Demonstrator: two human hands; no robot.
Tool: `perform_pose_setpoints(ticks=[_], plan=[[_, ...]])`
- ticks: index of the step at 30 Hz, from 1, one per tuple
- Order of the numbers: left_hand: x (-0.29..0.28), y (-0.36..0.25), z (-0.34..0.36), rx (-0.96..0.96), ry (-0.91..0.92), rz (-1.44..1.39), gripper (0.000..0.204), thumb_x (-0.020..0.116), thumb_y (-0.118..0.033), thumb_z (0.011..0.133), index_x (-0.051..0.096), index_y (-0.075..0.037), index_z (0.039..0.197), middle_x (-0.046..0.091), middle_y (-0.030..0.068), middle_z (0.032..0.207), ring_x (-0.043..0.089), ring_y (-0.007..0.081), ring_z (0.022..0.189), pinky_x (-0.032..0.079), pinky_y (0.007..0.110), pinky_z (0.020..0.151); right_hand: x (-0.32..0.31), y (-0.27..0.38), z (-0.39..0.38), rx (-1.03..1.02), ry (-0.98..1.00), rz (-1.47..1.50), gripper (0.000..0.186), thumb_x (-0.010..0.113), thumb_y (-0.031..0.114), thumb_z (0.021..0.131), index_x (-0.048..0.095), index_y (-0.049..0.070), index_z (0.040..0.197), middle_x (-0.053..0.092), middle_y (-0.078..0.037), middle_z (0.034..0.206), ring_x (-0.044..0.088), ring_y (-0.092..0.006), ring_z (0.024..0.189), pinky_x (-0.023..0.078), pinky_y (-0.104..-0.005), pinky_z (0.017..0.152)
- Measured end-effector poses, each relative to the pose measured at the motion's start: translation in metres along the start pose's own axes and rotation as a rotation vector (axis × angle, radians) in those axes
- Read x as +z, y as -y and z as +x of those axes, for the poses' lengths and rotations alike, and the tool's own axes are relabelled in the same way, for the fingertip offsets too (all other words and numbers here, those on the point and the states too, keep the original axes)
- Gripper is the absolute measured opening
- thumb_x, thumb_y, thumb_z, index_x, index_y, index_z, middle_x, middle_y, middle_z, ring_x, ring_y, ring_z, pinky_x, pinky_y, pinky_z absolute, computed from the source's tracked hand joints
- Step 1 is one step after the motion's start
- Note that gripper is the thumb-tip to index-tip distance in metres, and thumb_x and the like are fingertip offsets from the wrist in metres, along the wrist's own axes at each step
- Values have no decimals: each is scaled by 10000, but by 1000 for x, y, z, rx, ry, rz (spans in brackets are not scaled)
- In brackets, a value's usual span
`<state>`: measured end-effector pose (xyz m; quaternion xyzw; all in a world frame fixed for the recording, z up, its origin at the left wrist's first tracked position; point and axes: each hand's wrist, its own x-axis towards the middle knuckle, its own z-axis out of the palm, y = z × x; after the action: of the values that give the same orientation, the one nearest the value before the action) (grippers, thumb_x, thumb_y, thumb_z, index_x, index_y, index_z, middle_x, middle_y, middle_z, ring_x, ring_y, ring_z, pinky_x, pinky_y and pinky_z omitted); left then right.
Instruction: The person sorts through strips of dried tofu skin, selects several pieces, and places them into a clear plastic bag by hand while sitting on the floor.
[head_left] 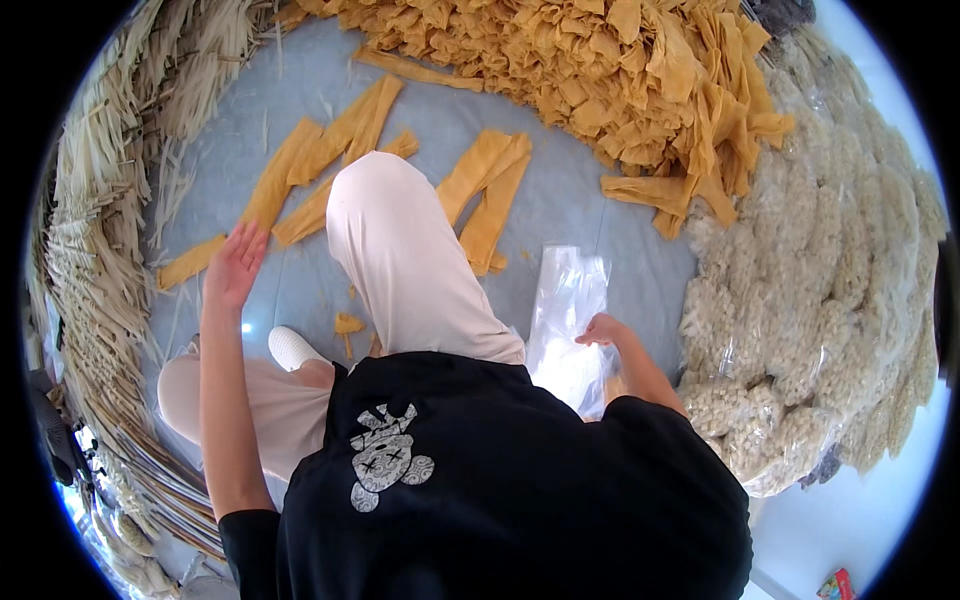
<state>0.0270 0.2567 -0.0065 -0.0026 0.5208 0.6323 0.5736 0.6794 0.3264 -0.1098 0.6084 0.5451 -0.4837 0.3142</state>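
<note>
Grey sheeting (pixel 640 260) covers the floor, ringed by heaped plant material. On it lie the plastic (pixel 566 280) and the yellow strips (pixel 345 130). The right hand (pixel 600 330) has its fingers curled at the right edge of the plastic; whether they pinch it I cannot tell. The left hand (pixel 237 265) is released, fingers extended, palm showing, its fingertips over or beside a strip; contact is unclear.

Between the hands stands a raised knee (pixel 390 215), covering parts of some strips and separating the left hand from the plastic. A white shoe (pixel 292 348) and a yellow scrap (pixel 348 323) lie nearer the body. Farther out, a yellow pile (pixel 600 80) fills the far side, dried stalks (pixel 100 200) bank up along the left, and pale bundles (pixel 810 270) in clear wrap crowd the right.

The plastic's long axis runs away from the person, its far end pointing at the yellow pile. Left of the knee, the strips mostly slant from near left to far right; right of it, one bends at its far end, both legs trailing back toward the person.
</note>
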Motion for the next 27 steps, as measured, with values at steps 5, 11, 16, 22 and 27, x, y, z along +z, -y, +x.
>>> perform_pose_setpoints(ticks=[5, 11, 16, 22, 27], plan=[[-5, 0, -6, 13, 21, 12, 445, 492, -122, 906, 356, -30, 1320, 475, 114, 1302, 516, 235, 1119, 434, 304, 928, -13, -36, 14, -339, 114, 610, 319, 709, 276, 775, 578, 66, 573, 472, 21, 505, 376, -73, 427, 264, -256, 393], [-9, 3, -16, 24, 17, 25, 447, 500, -118, 899, 368, -23, 1315, 487, 121, 1285, 521, 232, 1105, 438, 299, 910, -44, 18, -18, -362, 61, 801, 262, 659, 329, 754, 641, 98, 630, 440, 0, 459, 431, -102, 463, 344, -288, 464], [-16, -1, -17, 40, 36, 21, 445, 491, -125, 904, 365, -20, 1317, 481, 122, 1291, 524, 235, 1095, 446, 295, 897, -71, 73, -59, -144, 191, -250, 221, 684, 208, 790, 602, 49, 661, 474, 27, 519, 412, -71, 463, 324, -237, 449], [6, -8, -34, 99, 122, 69, 459, 510, -143, 899, 370, -24, 1319, 496, 112, 1276, 536, 205, 1068, 458, 264, 862, -105, 107, -97, -547, 62, 812, 181, 674, 226, 750, 662, 46, 763, 585, -15, 615, 516, -96, 540, 407, -276, 480], [56, -18, -68, 150, 170, 134, 440, 512, -145, 898, 392, -11, 1300, 513, 127, 1250, 558, 193, 1016, 464, 245, 794, -119, 123, -127, -760, -12, 854, 332, 732, 182, 666, 634, 18, 938, 647, -65, 814, 625, -160, 683, 506, -267, 618]])
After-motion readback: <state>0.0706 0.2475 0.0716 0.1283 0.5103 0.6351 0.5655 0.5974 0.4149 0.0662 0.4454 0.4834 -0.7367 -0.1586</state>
